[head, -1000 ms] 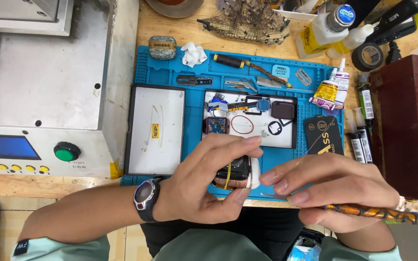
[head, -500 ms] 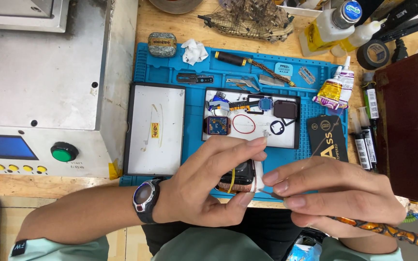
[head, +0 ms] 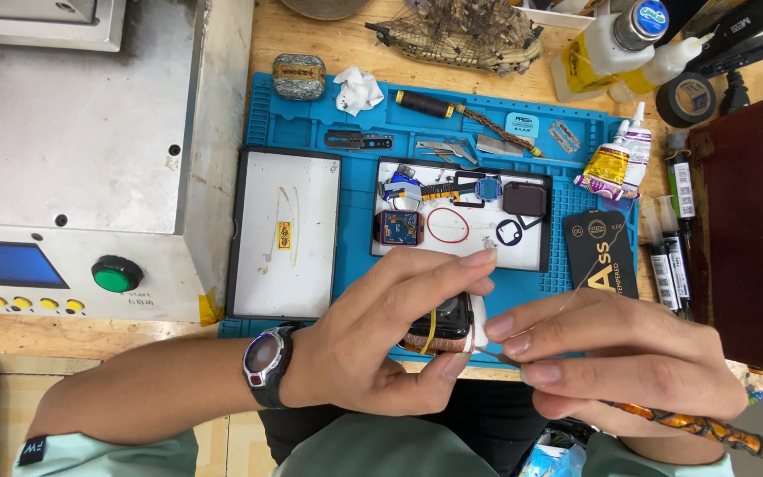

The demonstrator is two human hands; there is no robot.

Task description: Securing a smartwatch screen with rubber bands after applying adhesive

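Note:
My left hand (head: 381, 331) grips a small dark watch body (head: 441, 323) with a copper coil and a yellow band, at the front edge of the blue work mat (head: 359, 194). A wristwatch (head: 267, 358) sits on that wrist. My right hand (head: 615, 349) pinches a thin tool against the right side of the watch body; an orange and black patterned handle (head: 717, 433) runs out from under that hand to the lower right. Small watch parts lie on a white tray (head: 536, 252) just beyond the hands, among them a red ring (head: 448, 225) and a square module (head: 397, 227).
A grey machine (head: 90, 150) with a green button (head: 117, 274) fills the left. A white pad (head: 284, 234) lies on the mat. Glue tubes (head: 615, 159), bottles (head: 611, 40), a tape roll (head: 686, 99) and a dark red box (head: 752, 230) crowd the right. A model ship (head: 465, 31) stands behind.
Both hands stay closed around the watch body. My right fingers have shifted slightly at its right side; the view has drifted a little.

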